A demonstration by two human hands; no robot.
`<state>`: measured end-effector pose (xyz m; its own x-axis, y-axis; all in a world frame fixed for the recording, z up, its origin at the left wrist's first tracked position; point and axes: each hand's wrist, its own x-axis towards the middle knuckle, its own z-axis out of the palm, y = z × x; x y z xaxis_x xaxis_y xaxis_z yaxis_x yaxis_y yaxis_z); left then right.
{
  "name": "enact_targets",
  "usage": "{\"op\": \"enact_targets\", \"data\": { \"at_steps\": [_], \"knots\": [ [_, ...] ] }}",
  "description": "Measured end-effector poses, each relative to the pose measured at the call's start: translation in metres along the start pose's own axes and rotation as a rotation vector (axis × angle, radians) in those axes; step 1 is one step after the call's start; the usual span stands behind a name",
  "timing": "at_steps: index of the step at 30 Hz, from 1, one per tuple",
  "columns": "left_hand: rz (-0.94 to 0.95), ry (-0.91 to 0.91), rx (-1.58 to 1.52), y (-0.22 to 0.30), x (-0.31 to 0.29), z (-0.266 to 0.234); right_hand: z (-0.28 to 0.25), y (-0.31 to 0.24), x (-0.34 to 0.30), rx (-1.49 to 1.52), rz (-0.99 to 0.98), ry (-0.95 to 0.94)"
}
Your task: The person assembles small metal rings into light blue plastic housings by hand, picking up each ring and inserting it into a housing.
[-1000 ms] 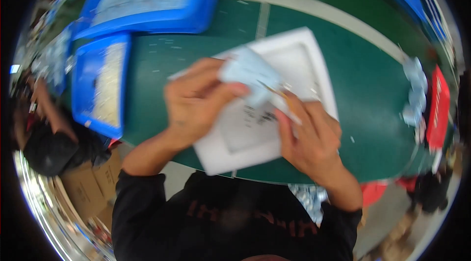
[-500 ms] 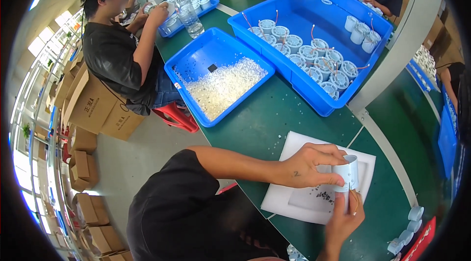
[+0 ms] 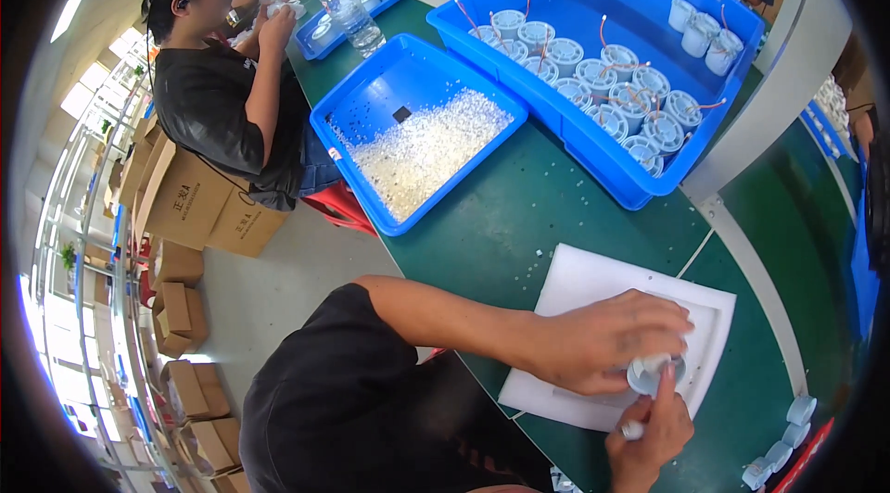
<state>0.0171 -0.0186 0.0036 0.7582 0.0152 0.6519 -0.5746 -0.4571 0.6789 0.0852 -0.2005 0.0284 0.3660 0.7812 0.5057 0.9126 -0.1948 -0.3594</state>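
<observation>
The left hand (image 3: 616, 345) had its fingers clamped round the cup (image 3: 640, 381), over the foam tray (image 3: 575, 278); a slackened grip probably risked tipping the cup under the right hand (image 3: 654, 433), whose index finger was at its mouth, others closed on a stubby cylinder (image 3: 632, 430). The tray looked matte, white, recessed; the cup smooth, pale, round.
</observation>
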Motion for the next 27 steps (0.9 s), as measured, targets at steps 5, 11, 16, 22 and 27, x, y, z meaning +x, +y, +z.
{"op": "enact_targets", "data": {
  "at_steps": [5,11,16,22,27],
  "knots": [
    [0.047,-0.041,0.231,-0.001,0.000,0.000,-0.028,-0.004,-0.001,0.508,0.394,-0.074],
    [0.095,0.009,0.376,-0.002,0.002,-0.005,-0.008,0.004,-0.003,0.420,0.256,-0.181],
    [0.055,-0.037,0.387,0.005,0.006,-0.014,-0.011,0.000,-0.001,0.547,0.188,-0.217],
    [0.041,-0.094,0.420,-0.001,0.007,-0.011,-0.006,0.005,-0.004,0.756,0.115,-0.179],
    [0.133,-0.071,0.502,0.004,0.014,-0.009,-0.010,0.000,-0.007,0.608,0.298,-0.295]
  ]
}}
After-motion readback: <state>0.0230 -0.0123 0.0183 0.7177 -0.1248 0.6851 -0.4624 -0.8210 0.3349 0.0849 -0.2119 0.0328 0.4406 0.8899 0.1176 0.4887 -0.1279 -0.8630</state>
